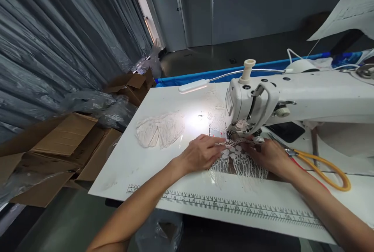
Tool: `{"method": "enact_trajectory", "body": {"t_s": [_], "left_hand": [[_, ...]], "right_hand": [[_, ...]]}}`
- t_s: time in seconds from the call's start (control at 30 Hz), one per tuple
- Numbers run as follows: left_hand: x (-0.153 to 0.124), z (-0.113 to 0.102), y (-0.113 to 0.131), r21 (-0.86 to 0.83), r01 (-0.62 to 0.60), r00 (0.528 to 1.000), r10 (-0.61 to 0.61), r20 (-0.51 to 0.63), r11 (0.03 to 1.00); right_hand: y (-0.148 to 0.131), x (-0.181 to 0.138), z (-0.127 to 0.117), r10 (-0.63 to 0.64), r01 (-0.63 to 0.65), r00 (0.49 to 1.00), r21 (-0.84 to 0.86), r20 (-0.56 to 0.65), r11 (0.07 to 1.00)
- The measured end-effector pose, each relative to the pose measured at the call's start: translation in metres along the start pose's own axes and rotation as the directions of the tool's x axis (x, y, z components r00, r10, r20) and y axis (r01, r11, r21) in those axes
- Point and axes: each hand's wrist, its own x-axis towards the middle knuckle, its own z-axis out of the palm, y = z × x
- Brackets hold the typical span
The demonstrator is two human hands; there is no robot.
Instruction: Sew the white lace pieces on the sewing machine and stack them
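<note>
Left hand [203, 153] and right hand [271, 154] narrowed, both holding the lace strip [232, 143] close by the sewing machine [309, 92]; best kept flat, lightly taut, fringe [248, 165] smoothed away, fingertips off to either side.

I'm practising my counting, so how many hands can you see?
2. The left hand touches the left of the lace strip; the right hand is at its right, near the sewing machine's head. No other hands show.
</note>
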Motion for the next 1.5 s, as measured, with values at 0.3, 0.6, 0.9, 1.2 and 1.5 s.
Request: {"method": "enact_trajectory", "body": {"t_s": [0.3,0.6,0.9,1.2,1.5], "left_hand": [[-0.004,0.007,0.02,-0.075,-0.004,0.998,0.009,0.062,0.997],[-0.012,-0.026,0.007,-0.637,0.559,0.821,-0.462,0.335,0.531],[-0.01,-0.018,0.015,-0.49,0.676,0.723,-0.626,0.293,0.551],[-0.012,-0.014,0.006,-0.465,0.72,0.66,-0.716,0.227,0.515],[-0.009,-0.018,0.004,-0.477,0.762,0.602,-0.75,0.274,0.437]], "right_hand": [[0.003,-0.018,-0.015,0.122,-0.148,0.986,0.262,0.112,0.954],[-0.061,-0.014,-0.004,-0.038,-0.331,0.909,0.776,0.415,0.537],[-0.008,-0.011,0.007,-0.407,0.406,0.914,0.063,0.001,0.912],[-0.008,-0.002,0.022,-0.571,0.559,0.821,-0.208,0.006,0.802],[0.002,-0.005,0.02,-0.384,0.384,0.923,0.181,-0.037,0.905]]}}
